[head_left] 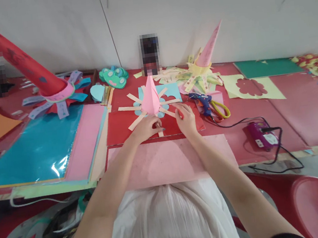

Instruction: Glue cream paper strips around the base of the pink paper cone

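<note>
A pink paper cone (150,98) stands upright in the middle of a light blue scalloped paper base (162,112). Cream paper strips (136,123) fan out around it. My left hand (146,129) is in front of the cone, its thumb and fingers closed at the front paper strip (161,133); the exact pinch is partly hidden. To the right, my right hand (186,118) rests beside the cone with fingers loosely bent and apart, at the outer end of a right-hand strip. Beneath lies a red sheet (116,134).
A blue glue gun (202,101) lies right, near yellow-handled scissors (221,109) and a purple power socket (263,136). Left are a tall red cone (27,66) and blue and pink sheets (38,147). Behind stands another pink cone (210,48). A pink board (167,161) lies in front.
</note>
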Tool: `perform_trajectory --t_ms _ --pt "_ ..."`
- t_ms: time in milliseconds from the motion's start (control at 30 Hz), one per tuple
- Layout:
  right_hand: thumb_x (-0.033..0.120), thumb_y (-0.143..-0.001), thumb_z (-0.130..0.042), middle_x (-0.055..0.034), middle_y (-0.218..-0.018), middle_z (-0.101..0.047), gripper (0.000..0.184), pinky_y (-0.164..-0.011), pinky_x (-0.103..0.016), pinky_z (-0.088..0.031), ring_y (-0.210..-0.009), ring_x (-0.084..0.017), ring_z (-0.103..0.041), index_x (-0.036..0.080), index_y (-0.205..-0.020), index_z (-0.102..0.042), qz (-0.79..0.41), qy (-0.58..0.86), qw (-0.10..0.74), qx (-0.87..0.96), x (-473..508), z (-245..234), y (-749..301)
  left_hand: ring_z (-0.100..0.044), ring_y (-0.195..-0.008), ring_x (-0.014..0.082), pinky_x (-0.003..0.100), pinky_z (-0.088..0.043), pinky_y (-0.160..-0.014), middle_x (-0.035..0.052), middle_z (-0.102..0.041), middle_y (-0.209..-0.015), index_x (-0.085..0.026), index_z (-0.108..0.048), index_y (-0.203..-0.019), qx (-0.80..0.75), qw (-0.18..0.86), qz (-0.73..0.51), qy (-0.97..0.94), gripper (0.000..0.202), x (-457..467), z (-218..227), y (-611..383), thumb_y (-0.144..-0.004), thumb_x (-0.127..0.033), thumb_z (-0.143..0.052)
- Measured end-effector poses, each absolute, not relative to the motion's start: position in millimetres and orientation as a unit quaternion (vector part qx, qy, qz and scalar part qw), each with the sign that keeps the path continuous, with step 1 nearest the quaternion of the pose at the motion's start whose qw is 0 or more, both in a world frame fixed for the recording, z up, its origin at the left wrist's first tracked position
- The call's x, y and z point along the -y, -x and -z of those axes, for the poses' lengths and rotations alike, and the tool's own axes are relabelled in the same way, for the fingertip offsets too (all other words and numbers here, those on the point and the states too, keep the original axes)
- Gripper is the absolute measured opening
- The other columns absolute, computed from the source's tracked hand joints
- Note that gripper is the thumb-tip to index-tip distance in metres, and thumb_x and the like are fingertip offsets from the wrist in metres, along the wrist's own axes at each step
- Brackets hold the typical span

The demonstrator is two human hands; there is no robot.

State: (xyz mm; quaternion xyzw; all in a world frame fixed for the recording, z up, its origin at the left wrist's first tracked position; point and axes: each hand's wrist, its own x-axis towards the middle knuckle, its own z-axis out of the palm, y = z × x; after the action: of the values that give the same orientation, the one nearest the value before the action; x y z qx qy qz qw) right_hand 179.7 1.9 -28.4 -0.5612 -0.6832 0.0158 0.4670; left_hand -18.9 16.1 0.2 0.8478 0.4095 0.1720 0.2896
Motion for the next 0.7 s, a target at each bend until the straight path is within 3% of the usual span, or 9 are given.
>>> perform_trajectory --t_ms 133,333,500,700 --pt "0.016 -0.089 -0.04 -0.0078 -0.106 -0.068 0.031 -0.092 -0.039 -0.05 -0.101 -0.02 -0.06 0.022 -0.108 -0.065 -0.022 0.541 0.488 0.685 -2 28 -178 -0.054 -0.075 0.0154 0.027 -0.043 -0.066 0.0003 -0.058 -0.078 -0.02 -0.057 -0.076 -0.394 0.293 -0.194 -0.849 0.01 -17 0 21 -0.078 -0.022 -0.067" --pt "0.006 -0.081 -0.04 -0.0065 -0.099 -0.069 0.032 -0.088 -0.041 -0.049 -0.096 -0.022 -0.061 0.022 -0.098 -0.063 -0.02 0.539 0.446 0.714 2 28 -174 -0.056 -0.077 0.0128 0.026 -0.046 -0.073 0.0006 -0.062 -0.086 -0.02 -0.056 -0.084 -0.48 0.222 -0.37 -0.763 0.008 -28 10 25 -0.082 -0.015 -0.061" --pt "0.003 -0.077 -0.043 -0.008 -0.099 -0.069 0.032 -0.095 -0.041 -0.046 -0.104 -0.021 -0.06 0.019 -0.1 -0.058 -0.01 0.481 0.39 0.785 6 30 -158 -0.059 -0.088 0.0188 0.032 -0.047 -0.079 0.0038 -0.063 -0.092 -0.019 -0.061 -0.085 -0.519 0.191 -0.257 -0.793 0.012 -32 16 25 -0.077 -0.02 -0.07" --pt "0.005 -0.079 -0.043 -0.0084 -0.101 -0.07 0.028 -0.104 -0.043 -0.041 -0.112 -0.021 -0.059 0.019 -0.099 -0.058 -0.008 0.443 0.323 0.836 5 34 -149 -0.058 -0.097 0.0225 0.035 -0.044 -0.084 0.0056 -0.063 -0.099 -0.022 -0.066 -0.09 -0.542 0.167 -0.21 -0.796 0.011 -28 16 22 -0.081 -0.027 -0.067"
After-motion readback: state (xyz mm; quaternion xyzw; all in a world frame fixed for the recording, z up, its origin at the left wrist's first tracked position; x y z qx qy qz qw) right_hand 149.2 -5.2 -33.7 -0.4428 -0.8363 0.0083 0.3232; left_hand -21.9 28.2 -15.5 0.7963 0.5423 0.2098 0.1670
